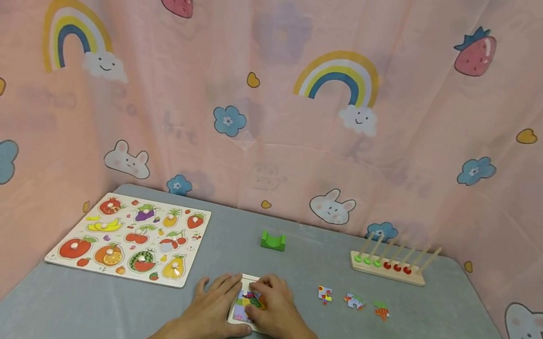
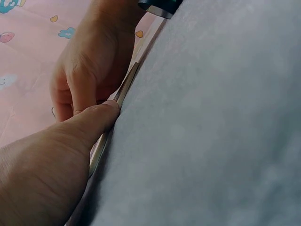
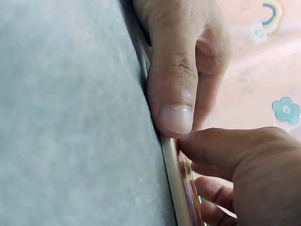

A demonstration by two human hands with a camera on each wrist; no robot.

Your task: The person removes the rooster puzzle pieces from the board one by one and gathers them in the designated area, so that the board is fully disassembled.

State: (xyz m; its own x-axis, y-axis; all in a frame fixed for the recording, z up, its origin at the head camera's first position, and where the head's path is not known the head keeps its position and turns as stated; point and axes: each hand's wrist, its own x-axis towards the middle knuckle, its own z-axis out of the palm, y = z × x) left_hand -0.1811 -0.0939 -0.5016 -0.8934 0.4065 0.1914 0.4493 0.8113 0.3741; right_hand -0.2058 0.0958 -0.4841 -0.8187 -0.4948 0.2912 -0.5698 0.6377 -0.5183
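Note:
A small wooden jigsaw board [image 1: 248, 278] with a colourful picture lies at the near middle of the table. My left hand [image 1: 215, 309] holds its left side, fingers along that edge and thumb across the near edge; the thumb also shows against the wooden rim in the left wrist view. Over the board's right half, my right hand [image 1: 278, 309] bends its fingers and thumb down onto a jigsaw piece [image 1: 261, 301], partly covered by the hand. In the right wrist view the right fingertips [image 3: 214, 193] touch the board's face, right beside the left thumb [image 3: 176, 117].
Three loose jigsaw pieces [image 1: 353, 301] lie to the right. A wooden peg rack [image 1: 387, 270] with green and red beads stands behind them. A green curved block [image 1: 273, 242] sits beyond the board, and a fruit knob puzzle [image 1: 129, 237] lies at the left. Pink printed cloth [image 1: 276, 135] hangs behind.

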